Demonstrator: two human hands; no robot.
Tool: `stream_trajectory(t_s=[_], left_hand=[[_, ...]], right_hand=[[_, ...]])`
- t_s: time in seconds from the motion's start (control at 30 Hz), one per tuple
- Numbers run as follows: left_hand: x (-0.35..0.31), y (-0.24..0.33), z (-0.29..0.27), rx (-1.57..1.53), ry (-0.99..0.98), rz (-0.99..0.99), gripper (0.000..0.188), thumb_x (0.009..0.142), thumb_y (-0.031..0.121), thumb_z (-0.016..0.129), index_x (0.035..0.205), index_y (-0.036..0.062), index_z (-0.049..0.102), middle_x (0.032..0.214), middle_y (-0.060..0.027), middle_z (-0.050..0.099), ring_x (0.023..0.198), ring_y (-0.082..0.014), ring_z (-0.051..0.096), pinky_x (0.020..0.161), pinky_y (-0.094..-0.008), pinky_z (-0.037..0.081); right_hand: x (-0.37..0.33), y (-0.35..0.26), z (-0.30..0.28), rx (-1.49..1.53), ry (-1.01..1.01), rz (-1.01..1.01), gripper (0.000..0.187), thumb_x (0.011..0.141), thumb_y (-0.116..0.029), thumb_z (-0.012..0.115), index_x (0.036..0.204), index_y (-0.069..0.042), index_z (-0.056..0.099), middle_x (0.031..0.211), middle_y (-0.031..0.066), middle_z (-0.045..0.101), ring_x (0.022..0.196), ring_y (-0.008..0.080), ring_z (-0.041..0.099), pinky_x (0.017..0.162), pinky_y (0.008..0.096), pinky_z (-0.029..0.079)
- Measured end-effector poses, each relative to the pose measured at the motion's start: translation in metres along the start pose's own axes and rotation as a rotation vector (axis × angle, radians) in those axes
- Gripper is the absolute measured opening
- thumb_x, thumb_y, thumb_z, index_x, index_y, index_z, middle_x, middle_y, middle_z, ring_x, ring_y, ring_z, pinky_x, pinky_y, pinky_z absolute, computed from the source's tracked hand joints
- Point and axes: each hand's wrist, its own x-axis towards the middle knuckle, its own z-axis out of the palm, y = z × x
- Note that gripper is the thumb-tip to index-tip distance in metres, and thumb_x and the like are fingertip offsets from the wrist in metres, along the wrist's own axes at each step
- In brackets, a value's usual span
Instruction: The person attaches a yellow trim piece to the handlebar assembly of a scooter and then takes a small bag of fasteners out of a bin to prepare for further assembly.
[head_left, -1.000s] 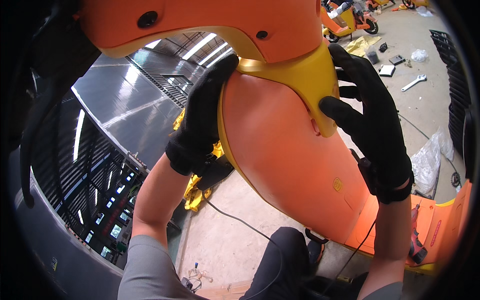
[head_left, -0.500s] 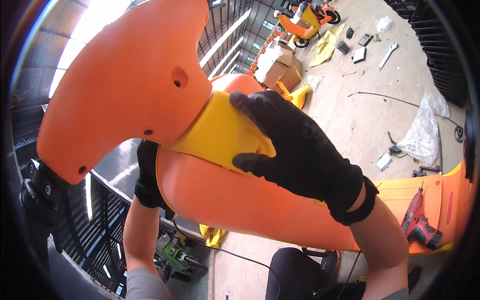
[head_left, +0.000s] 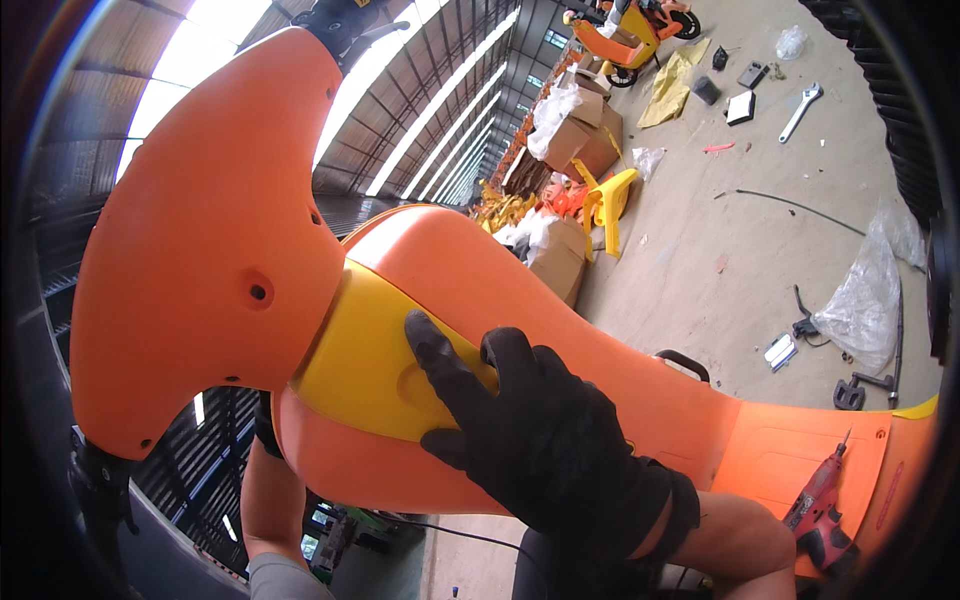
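Observation:
An orange scooter body (head_left: 590, 345) fills the middle of the view, its orange handlebar cover (head_left: 200, 230) rising at the left. Set into it just below that cover is a yellow panel (head_left: 365, 360) with a shallow round recess. My right hand (head_left: 545, 440), in a black glove, rests on the panel's right end, thumb and fingers apart and some of them bent. Behind the near side of the body goes my left hand (head_left: 265, 428); only a strip of its black glove shows, and its fingers are hidden. A red power screwdriver (head_left: 825, 510) lies on the orange footboard (head_left: 780, 460).
On the concrete floor to the right lie an adjustable wrench (head_left: 800, 113), clear plastic film (head_left: 865, 300), a pedal crank (head_left: 865, 388) and small parts. Cardboard boxes (head_left: 575, 140) and a yellow frame part (head_left: 607, 205) are beyond the body. Another scooter (head_left: 630, 35) stands far back.
The handlebar cover has swung and more of the body's far side shows. My right hand has come lower in the view, still on the yellow panel. My left hand is more hidden.

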Motion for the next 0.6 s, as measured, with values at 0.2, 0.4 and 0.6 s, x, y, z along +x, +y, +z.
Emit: stream_trajectory(t_s=[0.2,0.4,0.6], left_hand=[[0.005,-0.025,0.025,-0.073,-0.004,-0.008,0.043,0.090,0.020,0.056,0.128,0.0006,0.045,0.123,-0.0110,0.053,0.112,-0.0198,0.051,0.097,-0.0328,0.041],[0.012,0.001,0.002,0.005,-0.058,-0.059,0.047,0.090,0.022,0.056,0.129,0.0009,0.042,0.125,-0.0110,0.051,0.114,-0.0200,0.049,0.098,-0.0330,0.040],[0.006,-0.007,-0.005,-0.011,-0.068,-0.050,0.050,0.090,0.024,0.057,0.131,0.0012,0.040,0.127,-0.0110,0.049,0.116,-0.0202,0.047,0.099,-0.0331,0.038]], right_hand=[[0.000,0.015,0.013,-0.030,0.115,-0.053,0.080,0.075,-0.028,0.072,0.143,-0.016,0.032,0.108,0.0162,0.046,0.086,0.0297,0.052,0.069,0.0367,0.050],[-0.001,0.012,0.014,0.022,0.167,-0.076,0.083,0.071,-0.025,0.074,0.142,-0.015,0.034,0.111,0.0175,0.046,0.087,0.0302,0.051,0.072,0.0370,0.049],[0.002,0.008,0.023,0.024,0.159,-0.095,0.086,0.068,-0.026,0.076,0.143,-0.015,0.034,0.113,0.0193,0.044,0.093,0.0323,0.049,0.077,0.0417,0.047]])
